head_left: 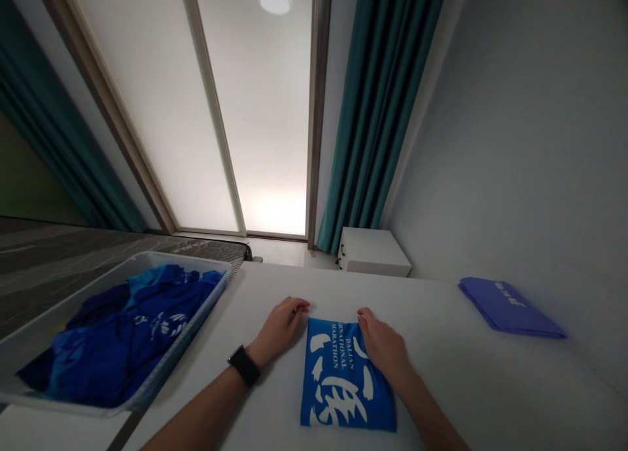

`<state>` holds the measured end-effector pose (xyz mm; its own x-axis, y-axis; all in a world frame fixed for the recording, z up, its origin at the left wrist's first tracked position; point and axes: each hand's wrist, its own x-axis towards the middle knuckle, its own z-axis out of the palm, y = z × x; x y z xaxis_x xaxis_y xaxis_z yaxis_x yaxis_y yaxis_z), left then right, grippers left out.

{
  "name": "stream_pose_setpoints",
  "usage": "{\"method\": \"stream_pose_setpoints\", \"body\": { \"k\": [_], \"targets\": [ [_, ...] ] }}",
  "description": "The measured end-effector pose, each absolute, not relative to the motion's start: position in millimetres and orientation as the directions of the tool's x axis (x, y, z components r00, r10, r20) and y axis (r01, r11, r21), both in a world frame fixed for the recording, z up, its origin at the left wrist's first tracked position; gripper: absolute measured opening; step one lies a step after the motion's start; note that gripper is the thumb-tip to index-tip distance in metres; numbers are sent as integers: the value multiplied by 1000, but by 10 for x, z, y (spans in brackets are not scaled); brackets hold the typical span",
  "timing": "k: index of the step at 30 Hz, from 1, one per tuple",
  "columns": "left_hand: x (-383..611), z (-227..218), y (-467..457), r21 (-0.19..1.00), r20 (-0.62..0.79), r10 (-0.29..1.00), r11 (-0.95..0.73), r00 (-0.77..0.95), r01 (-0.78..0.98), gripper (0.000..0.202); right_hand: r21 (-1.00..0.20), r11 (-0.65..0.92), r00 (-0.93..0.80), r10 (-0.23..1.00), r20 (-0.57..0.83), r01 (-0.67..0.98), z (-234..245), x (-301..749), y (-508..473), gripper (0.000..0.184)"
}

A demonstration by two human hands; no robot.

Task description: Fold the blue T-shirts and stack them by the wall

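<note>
A folded blue shirt (343, 379) with white print lies flat on the white table (471, 385) in front of me. My left hand (279, 326), with a black watch on the wrist, rests at the shirt's far left corner, its fingers curled on the table beside the cloth. Flat on the shirt's far right edge lies my right hand (385, 349), fingers together and pressing down. Neither hand lifts the cloth.
A clear plastic bin (29, 336) with several crumpled blue shirts (122, 340) sits at the left. A folded purple-blue shirt (510, 307) lies at the table's far right by the wall. Beyond the table stand a white cabinet (373, 251), teal curtains and a bright sliding door.
</note>
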<state>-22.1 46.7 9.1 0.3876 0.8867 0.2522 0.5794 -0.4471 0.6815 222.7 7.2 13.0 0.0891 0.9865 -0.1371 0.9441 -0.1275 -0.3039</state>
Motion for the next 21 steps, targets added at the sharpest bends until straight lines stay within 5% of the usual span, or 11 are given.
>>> {"method": "stream_pose_setpoints", "body": {
  "k": [3,7,10,16,21],
  "targets": [
    [-86,269,231,600,358,811,-579,462,552,38,-421,-115,96,993,-68,900,95,2359,73,41],
    [153,412,-169,438,255,629,-753,735,492,51,-540,-58,61,998,-11,840,40,2579,59,39],
    [253,347,-317,387,196,583,-785,789,484,58,-582,-23,22,1000,-10,813,16,2609,45,35],
    [257,132,-267,303,198,589,-797,784,522,66,-344,-52,47,999,-24,937,62,2421,13,27],
    [269,110,-268,257,196,586,-805,786,535,59,-128,53,-28,983,184,990,181,2266,-124,36]
  ]
}}
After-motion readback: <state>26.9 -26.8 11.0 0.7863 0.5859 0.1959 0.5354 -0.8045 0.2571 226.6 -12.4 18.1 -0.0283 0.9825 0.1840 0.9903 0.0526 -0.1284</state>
